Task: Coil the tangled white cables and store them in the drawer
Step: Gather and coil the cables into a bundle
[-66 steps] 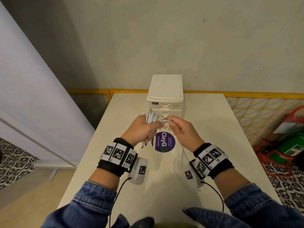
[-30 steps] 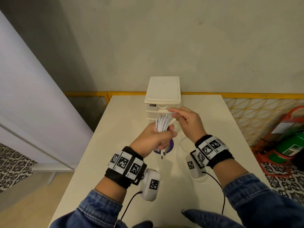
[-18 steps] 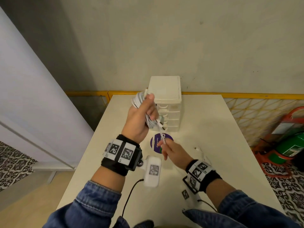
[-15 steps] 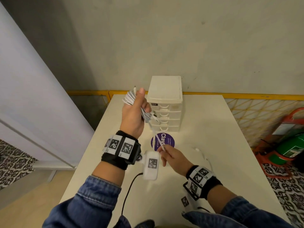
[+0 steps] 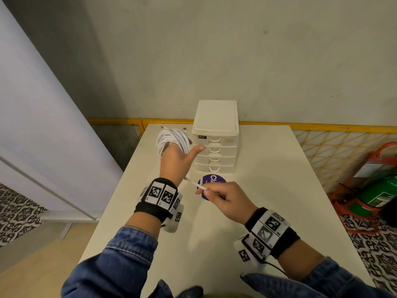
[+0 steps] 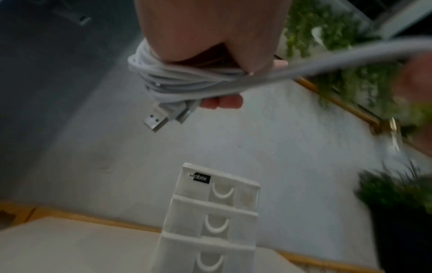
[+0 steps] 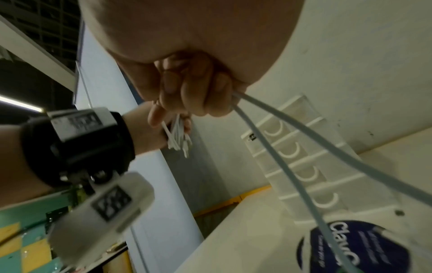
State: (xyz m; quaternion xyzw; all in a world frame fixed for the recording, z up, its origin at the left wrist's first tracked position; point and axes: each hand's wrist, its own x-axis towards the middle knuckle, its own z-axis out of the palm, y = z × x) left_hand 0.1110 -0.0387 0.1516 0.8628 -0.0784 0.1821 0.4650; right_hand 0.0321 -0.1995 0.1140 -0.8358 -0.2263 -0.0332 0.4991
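A coil of white cable [image 5: 173, 139] is wound round the fingers of my left hand [image 5: 176, 157], raised beside the white drawer unit [image 5: 216, 136]. In the left wrist view the coil [image 6: 177, 83] wraps my fingers and a USB plug [image 6: 156, 119] hangs from it. A loose strand [image 5: 194, 183] runs from the coil down to my right hand [image 5: 223, 196], which pinches it above the table. The right wrist view shows my right fingers [image 7: 196, 99] curled round two white strands [image 7: 275, 153]. All drawers [image 7: 299, 166] look closed.
The cream table [image 5: 268, 201] carries a round purple sticker [image 5: 211, 182] in front of the drawer unit. A wall stands just behind. A yellow rail and mesh [image 5: 326, 147] border the table's far and right sides. Red and green objects [image 5: 378, 190] sit on the floor at right.
My left hand stayed raised left of the drawer unit with the coil and turned its palm away. My right hand drew the loose strand down and toward me, pulling it taut.
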